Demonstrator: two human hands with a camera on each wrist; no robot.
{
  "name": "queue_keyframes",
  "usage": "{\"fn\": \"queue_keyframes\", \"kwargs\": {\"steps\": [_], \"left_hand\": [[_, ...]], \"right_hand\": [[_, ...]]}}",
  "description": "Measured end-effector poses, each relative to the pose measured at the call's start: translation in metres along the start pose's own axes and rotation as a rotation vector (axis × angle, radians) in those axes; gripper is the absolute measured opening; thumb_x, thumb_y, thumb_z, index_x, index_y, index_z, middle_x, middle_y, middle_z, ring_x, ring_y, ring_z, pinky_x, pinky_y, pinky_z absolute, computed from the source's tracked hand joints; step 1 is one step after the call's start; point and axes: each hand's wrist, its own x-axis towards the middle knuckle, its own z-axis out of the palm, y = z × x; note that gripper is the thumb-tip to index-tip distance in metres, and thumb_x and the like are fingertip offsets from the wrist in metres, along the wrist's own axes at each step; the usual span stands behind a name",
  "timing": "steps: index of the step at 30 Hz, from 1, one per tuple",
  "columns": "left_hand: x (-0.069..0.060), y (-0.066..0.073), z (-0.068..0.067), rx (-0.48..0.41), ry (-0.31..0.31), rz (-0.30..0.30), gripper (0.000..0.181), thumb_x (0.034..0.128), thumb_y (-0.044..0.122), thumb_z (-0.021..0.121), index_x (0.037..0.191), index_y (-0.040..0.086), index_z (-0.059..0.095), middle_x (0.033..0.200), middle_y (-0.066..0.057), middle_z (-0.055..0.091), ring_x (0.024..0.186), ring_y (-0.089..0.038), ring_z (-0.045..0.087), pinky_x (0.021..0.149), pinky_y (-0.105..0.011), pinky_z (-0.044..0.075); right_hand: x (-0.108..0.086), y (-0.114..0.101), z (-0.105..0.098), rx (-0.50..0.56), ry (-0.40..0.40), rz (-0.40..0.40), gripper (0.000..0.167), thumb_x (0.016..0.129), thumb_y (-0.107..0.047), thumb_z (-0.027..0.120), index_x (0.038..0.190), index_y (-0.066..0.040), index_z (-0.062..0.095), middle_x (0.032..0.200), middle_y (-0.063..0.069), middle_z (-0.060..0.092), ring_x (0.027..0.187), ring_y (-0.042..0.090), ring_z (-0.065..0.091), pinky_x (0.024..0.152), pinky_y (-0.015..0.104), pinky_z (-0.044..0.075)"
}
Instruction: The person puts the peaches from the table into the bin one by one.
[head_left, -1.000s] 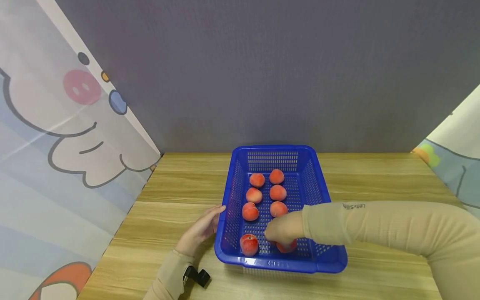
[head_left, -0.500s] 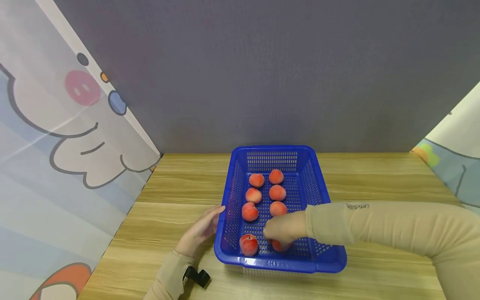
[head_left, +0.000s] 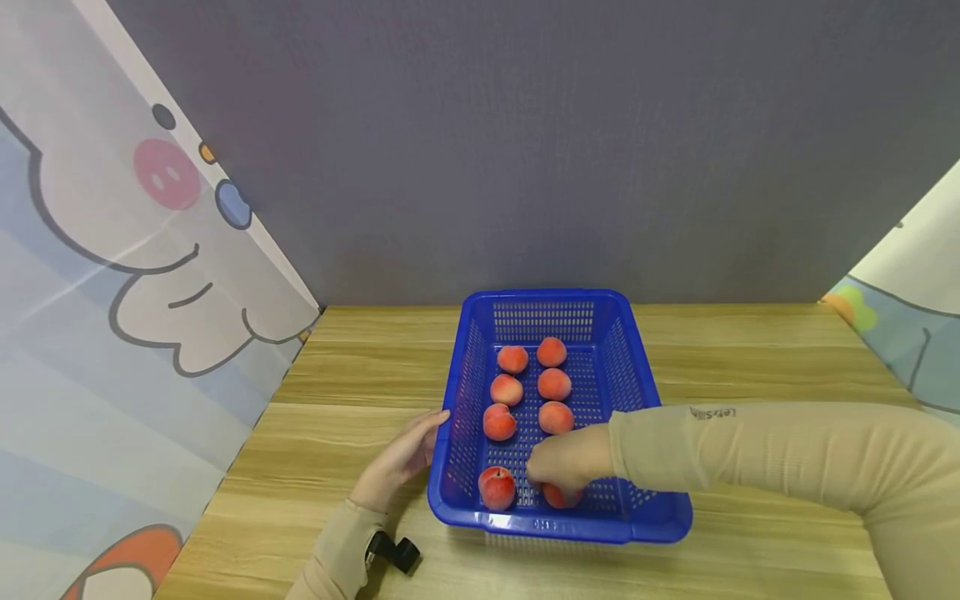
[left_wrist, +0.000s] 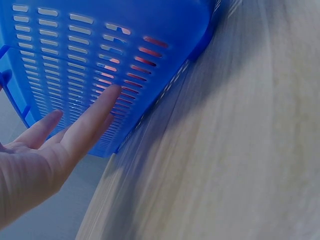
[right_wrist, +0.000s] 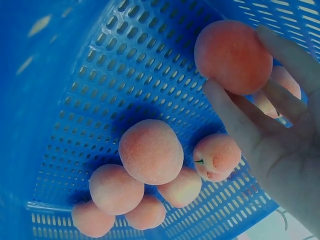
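A blue plastic basket (head_left: pixel 588 528) with slotted walls holds several peaches in two columns. My right hand (head_left: pixel 572 458) reaches into its near part from the right. It holds a peach (right_wrist: pixel 233 57) between thumb and fingers, as the right wrist view shows. In the left column, a redder peach (head_left: pixel 497 488) sits nearest the front wall. Another peach (head_left: pixel 556 417) lies just beyond my right hand. My left hand (head_left: pixel 407 457) rests at the basket's left side. Its extended fingertips meet the slotted outer wall (left_wrist: pixel 75 55) in the left wrist view.
The basket stands on a wood-grain table (head_left: pixel 360 358). A grey panel (head_left: pixel 555 167) rises behind it. A cartoon-printed curtain (head_left: pixel 225 308) borders the left side, and another printed cloth (head_left: pixel 915 333) hangs at the right.
My right hand has shifted the near peach slightly left, closer to the left column, and then nearly stopped. My left hand has stayed at the basket's side.
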Motion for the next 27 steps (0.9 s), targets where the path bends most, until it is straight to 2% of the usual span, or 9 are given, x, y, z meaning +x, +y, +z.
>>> {"fn": "queue_keyframes", "kwargs": {"steps": [6,13,18,21,27], "left_hand": [[0.000,-0.002,0.000,0.018,0.019,0.006,0.024,0.0961,0.018,0.032,0.111,0.011,0.050,0.092,0.002,0.064,0.081,-0.010,0.061,0.071,-0.026,0.050],[0.000,-0.002,-0.001,0.018,0.011,0.007,0.025,0.0964,0.017,0.031,0.112,0.010,0.049,0.092,0.002,0.064,0.081,-0.010,0.061,0.071,-0.025,0.050],[0.000,-0.002,-0.001,0.040,0.011,0.007,0.026,0.0959,0.020,0.033,0.114,0.007,0.048,0.092,0.002,0.064,0.081,-0.010,0.061,0.071,-0.025,0.050],[0.000,-0.003,-0.001,0.038,0.015,0.014,0.025,0.0956,0.020,0.035,0.111,0.008,0.049,0.091,0.002,0.064,0.081,-0.010,0.061,0.070,-0.025,0.051],[0.000,-0.004,-0.001,0.043,0.007,0.027,0.023,0.0953,0.020,0.035,0.108,0.009,0.051,0.090,0.003,0.065,0.080,-0.009,0.061,0.070,-0.025,0.051]], "right_hand": [[-0.002,0.002,-0.003,0.036,-0.025,0.019,0.024,0.061,-0.008,0.076,0.076,-0.020,0.061,0.065,-0.010,0.051,0.061,0.005,0.046,0.058,0.016,0.042],[-0.007,0.003,-0.007,0.094,-0.040,0.045,0.039,0.061,-0.009,0.077,0.096,-0.020,0.065,0.088,-0.009,0.060,0.081,0.005,0.054,0.074,0.020,0.046],[-0.009,0.004,-0.008,0.117,-0.041,0.042,0.042,0.061,-0.009,0.077,0.100,-0.020,0.065,0.094,-0.008,0.060,0.087,0.005,0.054,0.077,0.020,0.046],[-0.012,0.005,-0.010,0.149,-0.036,0.044,0.044,0.062,-0.009,0.076,0.102,-0.019,0.064,0.095,-0.007,0.060,0.088,0.005,0.054,0.076,0.019,0.046],[-0.019,0.009,-0.018,0.201,-0.014,0.051,0.044,0.067,-0.008,0.073,0.108,-0.018,0.063,0.088,-0.007,0.061,0.071,0.001,0.052,0.067,0.017,0.047]]}}
